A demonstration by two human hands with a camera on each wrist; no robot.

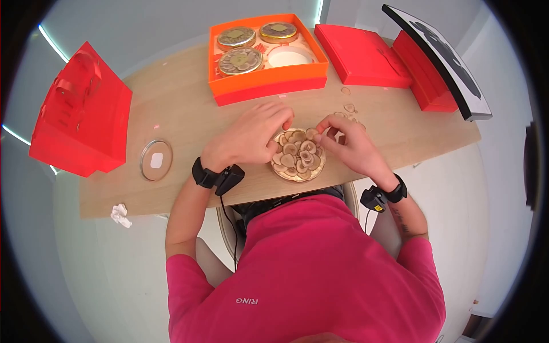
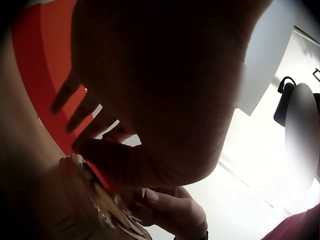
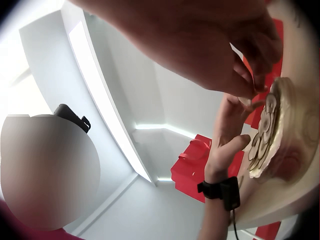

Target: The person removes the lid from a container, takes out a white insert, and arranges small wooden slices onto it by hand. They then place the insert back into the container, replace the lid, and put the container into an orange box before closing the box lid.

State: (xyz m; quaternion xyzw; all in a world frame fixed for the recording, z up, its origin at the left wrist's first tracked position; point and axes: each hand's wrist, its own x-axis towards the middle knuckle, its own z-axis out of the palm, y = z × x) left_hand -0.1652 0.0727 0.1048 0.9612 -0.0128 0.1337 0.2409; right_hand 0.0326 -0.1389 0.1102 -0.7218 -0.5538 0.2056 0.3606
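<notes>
A round clear tub point(image 1: 297, 176) near the table's front edge is filled with thin, round, brown-edged dried slices point(image 1: 290, 150). My left hand point(image 1: 249, 137) is at the tub's left side, thumb and fingers loosely spread at the rim; in the left wrist view its fingers point(image 2: 90, 116) are apart and relaxed. From the right, my right hand point(image 1: 353, 147) reaches over the rim, with thumb and index finger pinched together on a slice at the upper right edge. The right wrist view shows those fingertips point(image 3: 257, 91) close over the slices, partly hiding what they pinch.
Behind the tub stands an orange-red box point(image 1: 269, 88) with three filled tubs and one round recess. A round lid point(image 1: 155, 160) lies at left by a red gift bag point(image 1: 86, 114). Loose slices point(image 1: 349, 107), a red box lid point(image 1: 363, 57) and a black-edged panel point(image 1: 443, 63) are at right.
</notes>
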